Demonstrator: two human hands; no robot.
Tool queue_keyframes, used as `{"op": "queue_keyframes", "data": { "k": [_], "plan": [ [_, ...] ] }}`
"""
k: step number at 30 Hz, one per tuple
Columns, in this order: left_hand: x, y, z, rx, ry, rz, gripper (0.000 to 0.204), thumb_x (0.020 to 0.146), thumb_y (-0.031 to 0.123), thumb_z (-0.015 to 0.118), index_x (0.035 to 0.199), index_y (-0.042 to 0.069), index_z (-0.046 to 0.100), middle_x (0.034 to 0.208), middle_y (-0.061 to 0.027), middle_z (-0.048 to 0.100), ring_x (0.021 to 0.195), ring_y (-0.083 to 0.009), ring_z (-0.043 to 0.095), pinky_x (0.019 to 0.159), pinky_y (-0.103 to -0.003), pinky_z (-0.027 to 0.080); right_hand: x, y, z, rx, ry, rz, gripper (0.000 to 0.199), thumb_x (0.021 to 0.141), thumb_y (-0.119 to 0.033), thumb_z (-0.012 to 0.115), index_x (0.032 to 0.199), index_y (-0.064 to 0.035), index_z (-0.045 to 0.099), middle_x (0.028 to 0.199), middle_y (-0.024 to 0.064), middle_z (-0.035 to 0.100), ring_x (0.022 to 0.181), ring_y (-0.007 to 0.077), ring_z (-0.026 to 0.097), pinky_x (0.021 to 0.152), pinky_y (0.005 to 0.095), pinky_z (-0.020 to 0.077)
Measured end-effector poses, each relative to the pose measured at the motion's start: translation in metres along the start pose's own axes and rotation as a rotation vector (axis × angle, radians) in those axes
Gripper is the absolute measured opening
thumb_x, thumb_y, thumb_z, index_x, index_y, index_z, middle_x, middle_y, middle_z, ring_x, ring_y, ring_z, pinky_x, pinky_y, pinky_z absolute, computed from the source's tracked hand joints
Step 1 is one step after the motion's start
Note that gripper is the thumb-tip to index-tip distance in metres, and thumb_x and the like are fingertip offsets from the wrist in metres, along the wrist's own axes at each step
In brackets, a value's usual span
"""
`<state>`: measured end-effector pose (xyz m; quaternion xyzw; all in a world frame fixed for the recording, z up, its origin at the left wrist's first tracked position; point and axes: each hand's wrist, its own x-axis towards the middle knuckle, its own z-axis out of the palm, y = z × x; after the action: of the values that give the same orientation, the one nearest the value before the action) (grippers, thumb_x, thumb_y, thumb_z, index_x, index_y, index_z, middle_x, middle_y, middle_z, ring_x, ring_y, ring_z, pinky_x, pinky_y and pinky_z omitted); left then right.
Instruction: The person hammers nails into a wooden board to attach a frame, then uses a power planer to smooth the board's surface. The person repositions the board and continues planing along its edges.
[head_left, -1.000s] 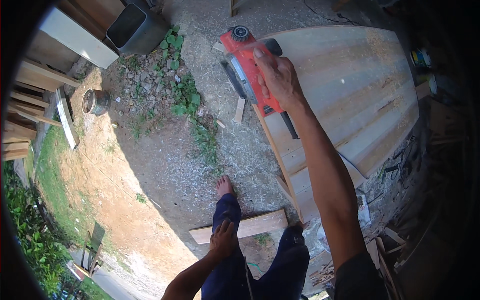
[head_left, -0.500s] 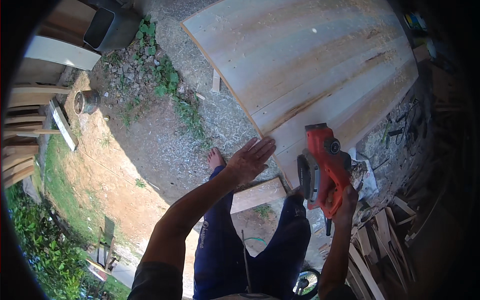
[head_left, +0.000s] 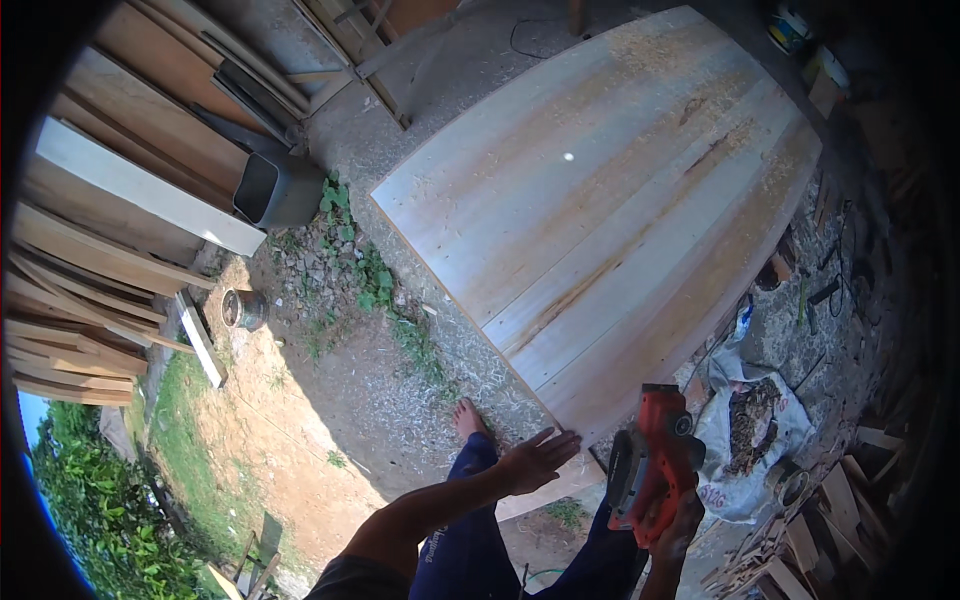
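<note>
My right hand [head_left: 680, 525] is wrapped round the rear handle of a red and black electric hand planer [head_left: 657, 465]. The planer is held up beside the near end of a large wooden panel [head_left: 590, 250] made of joined boards; whether it touches the wood I cannot tell. My left hand [head_left: 540, 460] is open with its fingers stretched out, the fingertips over the panel's left edge close to the near corner. Light shavings are scattered on the panel, mostly at its far end.
A white sack [head_left: 750, 430] of shavings lies right of the planer, with offcuts [head_left: 830, 520] below it. Left are leaning boards [head_left: 110, 260], a dark bin [head_left: 285, 190] and a bucket [head_left: 243, 309]. My bare foot [head_left: 467, 417] stands beside the panel.
The view has shifted, showing more of the far end and the sack. My left hand is nearer the panel's near corner. The planer has come back toward me, still in my right hand.
</note>
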<state>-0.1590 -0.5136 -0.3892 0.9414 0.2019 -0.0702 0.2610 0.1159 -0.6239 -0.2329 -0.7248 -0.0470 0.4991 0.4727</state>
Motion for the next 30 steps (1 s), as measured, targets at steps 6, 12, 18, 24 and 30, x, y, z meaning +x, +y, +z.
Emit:
{"op": "queue_keyframes", "data": {
  "k": [6, 12, 18, 24, 30],
  "plan": [
    [0.010, 0.021, 0.008, -0.018, 0.074, -0.054, 0.066, 0.098, 0.040, 0.057, 0.155, 0.010, 0.041, 0.163, -0.0063, 0.037, 0.153, -0.0210, 0.029, 0.125, -0.048, 0.021, 0.008, 0.051, -0.045, -0.377, -0.143, -0.318, 0.046, 0.103, -0.021, 0.061, 0.142, -0.0029, 0.046, 0.103, 0.0148, 0.057, 0.086, 0.0249, 0.061, 0.062, 0.0339, 0.0528],
    [-0.024, -0.011, -0.018, -0.080, 0.191, -0.265, 0.064, 0.097, 0.032, 0.060, 0.154, 0.010, 0.041, 0.158, -0.0096, 0.044, 0.147, -0.0268, 0.039, 0.118, -0.054, 0.031, -0.021, 0.000, 0.008, -0.452, -0.224, -0.217, 0.052, 0.100, -0.024, 0.066, 0.143, -0.0037, 0.046, 0.100, 0.0157, 0.060, 0.076, 0.0258, 0.061, 0.059, 0.0365, 0.0524],
    [-0.154, -0.022, 0.014, -0.491, 0.258, -0.536, 0.064, 0.094, 0.032, 0.062, 0.148, 0.002, 0.044, 0.154, -0.0186, 0.045, 0.147, -0.0377, 0.038, 0.115, -0.054, 0.037, -0.057, -0.053, 0.112, 0.012, -0.021, -0.114, 0.052, 0.100, -0.057, 0.055, 0.107, -0.0057, 0.058, 0.065, 0.0035, 0.057, 0.046, 0.0136, 0.053, 0.039, 0.0295, 0.0404],
    [-0.268, -0.054, 0.005, -0.431, 0.187, -0.774, 0.062, 0.097, 0.032, 0.061, 0.145, -0.004, 0.045, 0.153, -0.0302, 0.043, 0.141, -0.0481, 0.042, 0.114, -0.054, 0.037, -0.081, -0.076, 0.181, 0.220, -0.154, -0.071, 0.057, 0.095, -0.069, 0.055, 0.108, -0.0134, 0.054, 0.066, 0.0000, 0.049, 0.049, 0.0142, 0.046, 0.043, 0.0327, 0.0396],
    [-0.263, -0.187, -0.078, -0.256, 0.397, -0.848, 0.067, 0.099, 0.031, 0.056, 0.154, -0.001, 0.035, 0.160, -0.0252, 0.036, 0.147, -0.0422, 0.036, 0.119, -0.053, 0.031, -0.084, -0.097, 0.238, 0.365, -0.212, -0.183, 0.064, 0.099, -0.064, 0.053, 0.124, -0.0050, 0.055, 0.070, 0.0020, 0.052, 0.049, 0.0145, 0.049, 0.046, 0.0322, 0.0434]
  ]
}}
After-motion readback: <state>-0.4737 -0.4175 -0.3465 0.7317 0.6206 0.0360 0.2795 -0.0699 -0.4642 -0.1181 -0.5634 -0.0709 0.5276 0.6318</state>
